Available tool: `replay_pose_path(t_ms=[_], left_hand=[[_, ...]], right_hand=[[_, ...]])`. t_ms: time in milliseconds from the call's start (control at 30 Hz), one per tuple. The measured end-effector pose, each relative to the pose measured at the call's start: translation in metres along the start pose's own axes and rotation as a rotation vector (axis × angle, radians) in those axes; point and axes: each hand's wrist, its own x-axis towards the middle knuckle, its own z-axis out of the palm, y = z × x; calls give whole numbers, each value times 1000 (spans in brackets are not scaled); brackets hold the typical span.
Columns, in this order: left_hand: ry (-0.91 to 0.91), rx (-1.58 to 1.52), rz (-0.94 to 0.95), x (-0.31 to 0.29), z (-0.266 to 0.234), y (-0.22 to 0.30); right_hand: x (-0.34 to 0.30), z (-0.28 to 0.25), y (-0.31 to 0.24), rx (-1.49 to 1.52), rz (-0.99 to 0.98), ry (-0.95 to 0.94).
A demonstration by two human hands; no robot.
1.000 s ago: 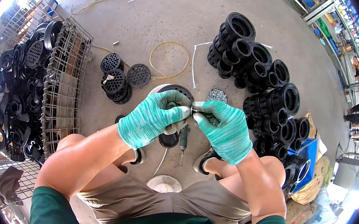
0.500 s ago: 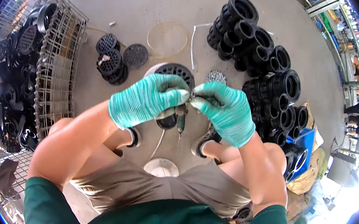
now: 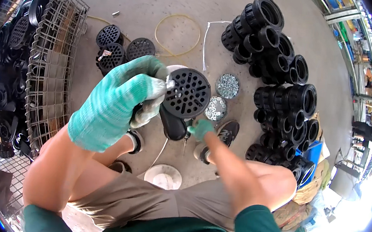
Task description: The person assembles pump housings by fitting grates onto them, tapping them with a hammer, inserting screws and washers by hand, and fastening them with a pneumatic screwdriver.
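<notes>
Largest first: wire basket (image 3: 54, 57) of black parts on the left; tall rows of black pipe fittings (image 3: 283, 97) on the right, on the floor (image 3: 260, 10). Between them, the gloved left hand (image 3: 112, 103), thumb and fingers clamped on a small metal piece. The black round grate (image 3: 188, 93) lies just right of those fingertips; contact cannot be told. The gloved right hand (image 3: 201, 130) is low beside the driver (image 3: 187, 135); blurred, so grip on it cannot be told. Tub of screws (image 3: 227, 86) and tub of small pale pieces (image 3: 216, 108) sit right of the grate. Smallest: the metal piece (image 3: 170, 83), at the grate's left edge in view.

Step, judged: fastener in hand, tool pickup under way. Next move probably calls for a firm driver grip, with the piece kept steady.
</notes>
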Motion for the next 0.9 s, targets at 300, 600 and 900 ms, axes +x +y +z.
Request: replay_pose_path(t_ms=[300, 600, 900], left_hand=[[195, -29, 34, -3, -10, 5], [123, 31, 102, -2, -12, 3], [-47, -6, -12, 0, -5, -21]], right_hand=[[75, 110, 7, 406, 199, 559], [-59, -71, -32, 1198, -37, 124], [-286, -212, -111, 1465, -933, 270]])
